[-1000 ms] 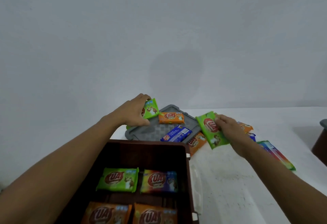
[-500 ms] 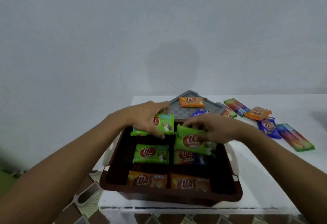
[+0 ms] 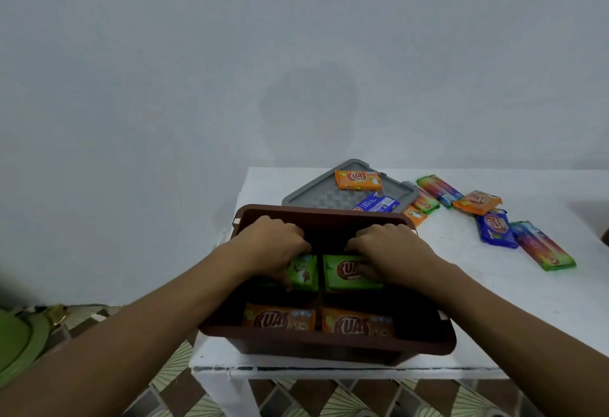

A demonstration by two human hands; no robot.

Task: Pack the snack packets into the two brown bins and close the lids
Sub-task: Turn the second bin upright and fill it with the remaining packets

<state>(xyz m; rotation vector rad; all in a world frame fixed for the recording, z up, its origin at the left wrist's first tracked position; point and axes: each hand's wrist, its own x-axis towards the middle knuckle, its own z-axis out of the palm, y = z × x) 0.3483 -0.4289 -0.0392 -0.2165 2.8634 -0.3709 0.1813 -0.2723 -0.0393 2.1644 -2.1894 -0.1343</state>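
Brown bin point(image 3: 329, 344) at front-left corner of white table point(image 3: 494, 304), front wall close to table's front edge. Bare tabletop right of bin; loose packets point(image 3: 494, 230) strewn farther back on right. Grey lid point(image 3: 326, 197) flat behind bin, more packets lying on it. Left hand point(image 3: 273, 245) inside bin, fingers curled round left green packet point(image 3: 304, 273). Right hand point(image 3: 392, 251) likewise gripping right green packet point(image 3: 344, 278), just beside the first. Two orange packets point(image 3: 278, 317) in bin's front row. Plain pale wall behind, patterned floor tiles point(image 3: 164, 393) below.

The white table point(image 3: 478, 301) bears a brown bin point(image 3: 329, 344) at its near edge; a grey lid point(image 3: 316, 192) behind; snack packets point(image 3: 496, 228) rightward.
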